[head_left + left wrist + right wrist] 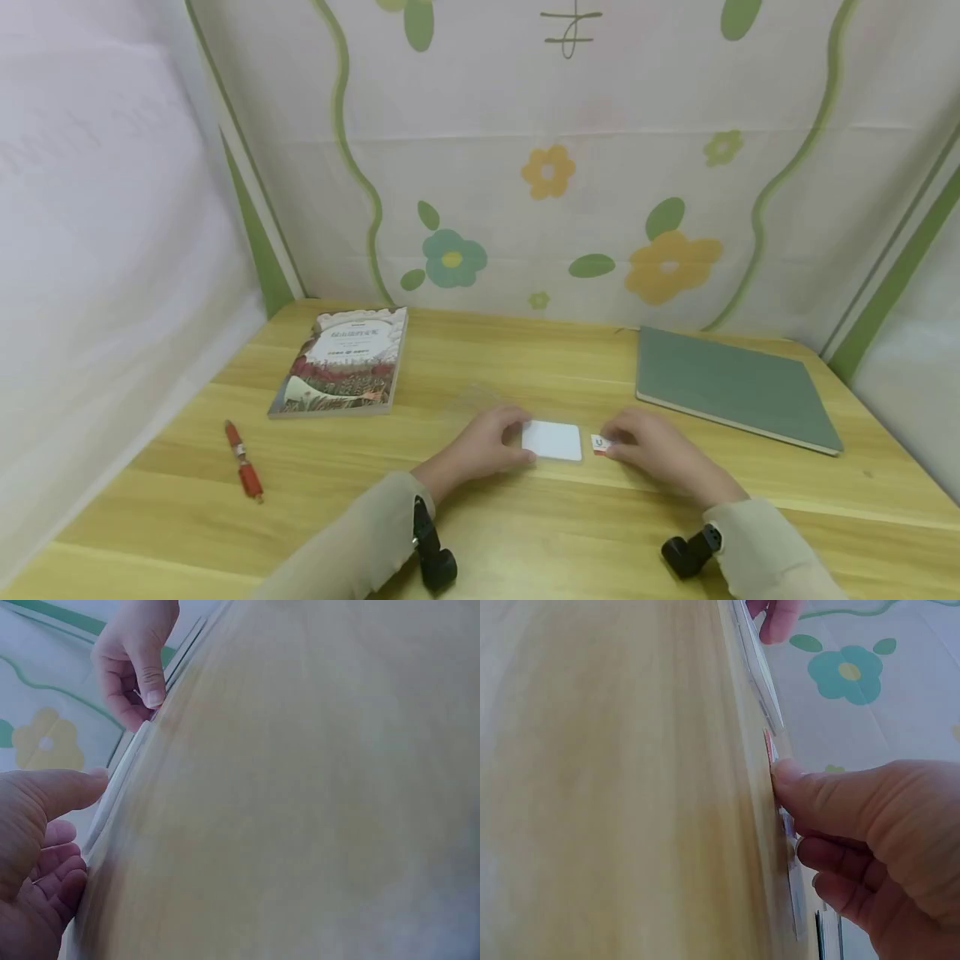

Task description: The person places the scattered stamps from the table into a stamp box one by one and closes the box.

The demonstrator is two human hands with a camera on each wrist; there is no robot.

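A white rectangular card (551, 440) with rounded corners and a thin see-through rim lies flat on the wooden table. My left hand (487, 442) holds its left end, thumb at the near corner and index finger at the far one. Just right of the card, my right hand (652, 446) pinches a small white packet with a red edge (599, 444) between thumb and fingers, low over the table. The right wrist view has the packet's red edge (767, 741) peeking past the thumb. Under those fingers lies a clear flat piece (796, 900), partly hidden.
At the back left is a paperback book (348, 362), with a red pen (243, 462) nearer on the left. A green hardcover notebook (735, 387) lies back right. Behind my left hand rests a transparent sheet (474, 397). Flower-printed cloth (480, 167) hangs behind the table.
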